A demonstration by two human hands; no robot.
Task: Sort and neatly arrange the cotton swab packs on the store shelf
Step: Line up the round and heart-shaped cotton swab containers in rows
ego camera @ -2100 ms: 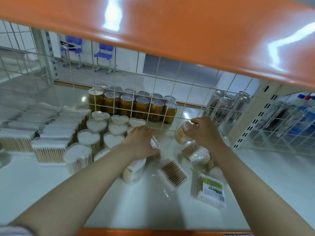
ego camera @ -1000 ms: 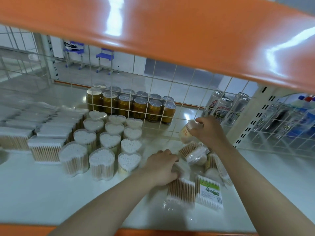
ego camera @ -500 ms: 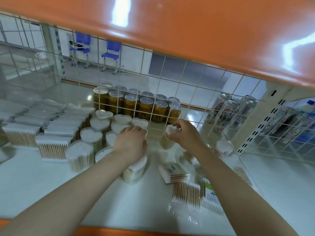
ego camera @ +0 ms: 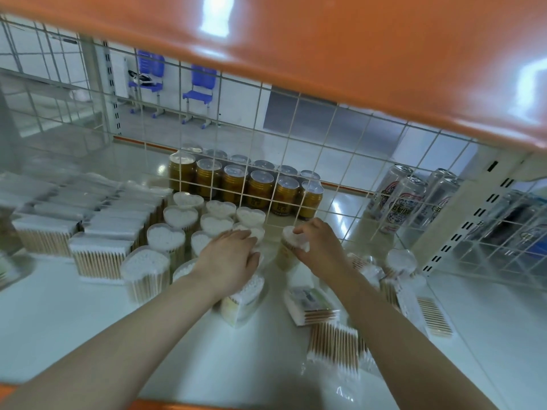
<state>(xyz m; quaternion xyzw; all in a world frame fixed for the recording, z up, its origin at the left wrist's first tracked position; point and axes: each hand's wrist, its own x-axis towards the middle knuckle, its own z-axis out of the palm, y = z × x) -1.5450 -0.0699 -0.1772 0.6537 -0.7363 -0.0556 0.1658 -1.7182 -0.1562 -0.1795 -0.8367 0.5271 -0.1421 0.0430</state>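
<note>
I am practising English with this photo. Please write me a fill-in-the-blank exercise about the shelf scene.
1. The right hand grips a ___-shaped swab box.
2. The gold cans stand ___ the wire grid.
3. The shelf above is ___ in colour.
4. The left hand rests on the ___ boxes.

Missing words: heart; behind; orange; heart

1. No text comes through legibly anywhere.
2. At two o'clock, the silver cans [ego camera: 400,199] carry a red-and-blue emblem, lettering too blurred.
3. The gold cans [ego camera: 257,189] at twelve: dark label marks, unreadable.
4. The green-labelled swab pack [ego camera: 311,300] at four: print smeared.
</note>
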